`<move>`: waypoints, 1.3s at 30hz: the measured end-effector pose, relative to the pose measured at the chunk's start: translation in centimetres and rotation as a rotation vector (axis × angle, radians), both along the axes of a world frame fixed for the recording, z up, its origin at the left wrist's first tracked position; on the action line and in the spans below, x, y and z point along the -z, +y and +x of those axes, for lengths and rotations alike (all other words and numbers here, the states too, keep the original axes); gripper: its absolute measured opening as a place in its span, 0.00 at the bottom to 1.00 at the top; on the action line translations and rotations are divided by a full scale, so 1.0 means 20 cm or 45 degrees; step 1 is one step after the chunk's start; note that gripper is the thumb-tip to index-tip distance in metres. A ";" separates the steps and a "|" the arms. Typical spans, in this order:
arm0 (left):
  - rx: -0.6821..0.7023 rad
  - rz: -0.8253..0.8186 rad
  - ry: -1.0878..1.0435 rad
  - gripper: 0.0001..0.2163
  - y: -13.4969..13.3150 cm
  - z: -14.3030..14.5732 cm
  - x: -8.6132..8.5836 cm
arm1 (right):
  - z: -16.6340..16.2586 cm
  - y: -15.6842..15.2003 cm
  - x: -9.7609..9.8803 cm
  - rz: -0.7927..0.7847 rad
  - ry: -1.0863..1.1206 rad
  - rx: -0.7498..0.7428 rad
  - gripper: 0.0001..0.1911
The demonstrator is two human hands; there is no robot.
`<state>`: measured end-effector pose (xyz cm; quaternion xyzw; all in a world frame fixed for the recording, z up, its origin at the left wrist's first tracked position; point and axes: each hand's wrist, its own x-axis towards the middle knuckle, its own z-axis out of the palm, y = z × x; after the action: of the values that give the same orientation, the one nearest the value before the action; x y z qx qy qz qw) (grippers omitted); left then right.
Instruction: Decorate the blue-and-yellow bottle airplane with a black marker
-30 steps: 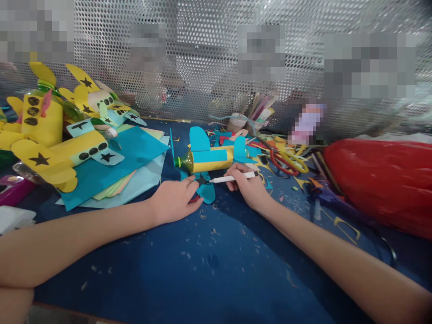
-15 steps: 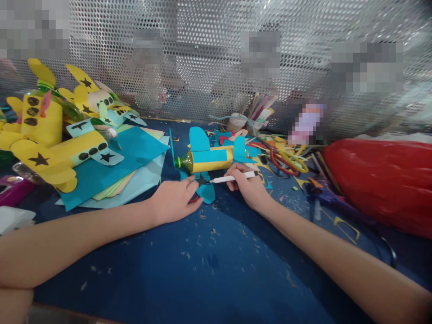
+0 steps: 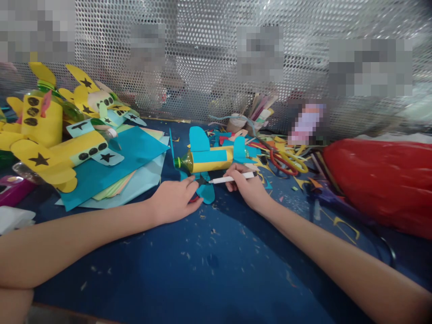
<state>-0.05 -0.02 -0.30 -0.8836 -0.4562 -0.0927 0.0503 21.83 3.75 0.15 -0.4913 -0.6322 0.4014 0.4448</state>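
Note:
A toy airplane (image 3: 213, 158) made from a plastic bottle, with yellow and blue paper round it, lies on its side before me, its green neck pointing left. My left hand (image 3: 177, 198) rests by the near blue wing (image 3: 206, 194), thumb and fingers apart, fingertips touching its left edge. Between the fingers of my right hand (image 3: 248, 185) is a white marker (image 3: 227, 178). Its tip meets the wing at a dark star (image 3: 202, 180). Part of the wing is hidden by my left fingers.
Finished-looking bottle airplanes (image 3: 84, 150) crowd the left beside coloured paper sheets (image 3: 118, 157). Scissors (image 3: 286, 162), paper scraps and a cup of sticks (image 3: 259, 112) stand at the back right. A red plastic bag (image 3: 381, 180) bulges at the right. Perforated metal (image 3: 202, 58) closes off the back.

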 end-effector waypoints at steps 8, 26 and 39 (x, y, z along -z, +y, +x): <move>0.009 0.004 0.014 0.18 0.00 0.00 -0.01 | 0.00 -0.01 -0.01 -0.019 -0.021 0.007 0.12; 0.002 -0.010 0.000 0.18 -0.01 0.00 -0.01 | 0.01 0.00 0.01 -0.044 0.003 -0.029 0.11; 0.016 0.011 -0.002 0.17 0.00 0.00 0.00 | 0.00 -0.01 -0.01 -0.032 0.002 -0.022 0.12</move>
<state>-0.08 -0.09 -0.22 -0.8861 -0.4504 -0.0958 0.0532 21.89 3.53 0.30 -0.4911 -0.6310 0.4134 0.4357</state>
